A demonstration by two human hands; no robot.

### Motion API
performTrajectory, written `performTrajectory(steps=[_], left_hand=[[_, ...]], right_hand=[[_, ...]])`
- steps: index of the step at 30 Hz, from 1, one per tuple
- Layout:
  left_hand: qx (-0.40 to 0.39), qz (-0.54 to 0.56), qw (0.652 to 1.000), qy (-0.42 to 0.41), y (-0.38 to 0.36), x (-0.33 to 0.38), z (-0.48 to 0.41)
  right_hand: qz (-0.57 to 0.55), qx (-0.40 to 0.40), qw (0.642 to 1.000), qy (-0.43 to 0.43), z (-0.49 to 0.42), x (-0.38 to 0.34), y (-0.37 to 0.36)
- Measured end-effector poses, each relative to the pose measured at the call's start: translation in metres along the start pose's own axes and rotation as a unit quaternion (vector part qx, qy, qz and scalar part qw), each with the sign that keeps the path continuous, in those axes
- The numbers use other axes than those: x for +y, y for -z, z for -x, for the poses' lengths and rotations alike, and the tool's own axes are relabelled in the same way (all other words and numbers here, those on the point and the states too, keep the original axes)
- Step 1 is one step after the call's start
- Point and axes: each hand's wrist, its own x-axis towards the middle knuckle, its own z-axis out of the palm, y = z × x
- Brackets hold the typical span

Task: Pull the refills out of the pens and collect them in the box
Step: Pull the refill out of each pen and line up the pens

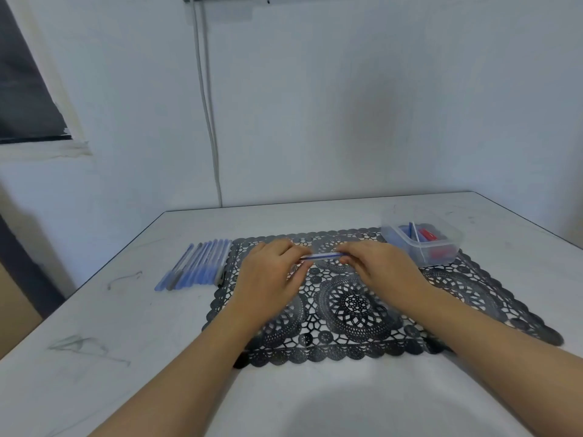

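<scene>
Both hands, left hand (268, 272) and right hand (381, 266), grip one blue pen (321, 256) above the black mat (362, 310). Left of the mat, a pen row (197, 268) remains; on its far right corner, the box (422, 242) already holds refills.

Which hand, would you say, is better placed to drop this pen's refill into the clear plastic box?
The right hand: it grips the end of the blue plastic pen nearer the clear plastic box; the left hand is farther away.
</scene>
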Motion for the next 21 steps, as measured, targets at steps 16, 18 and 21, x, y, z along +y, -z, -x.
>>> performTrajectory(steps=[16,18,21], left_hand=[[0.011,0.016,1.0,-0.011,-0.003,0.0,0.0],[0.007,0.019,1.0,-0.002,-0.004,0.001,0.0],[0.001,0.026,1.0,0.009,-0.004,0.001,-0.001]], right_hand=[[-0.047,0.066,0.993,0.084,0.0,0.01,-0.015],[-0.049,0.071,0.993,0.086,0.001,0.011,-0.014],[-0.052,0.057,0.994,0.073,0.001,0.01,-0.013]])
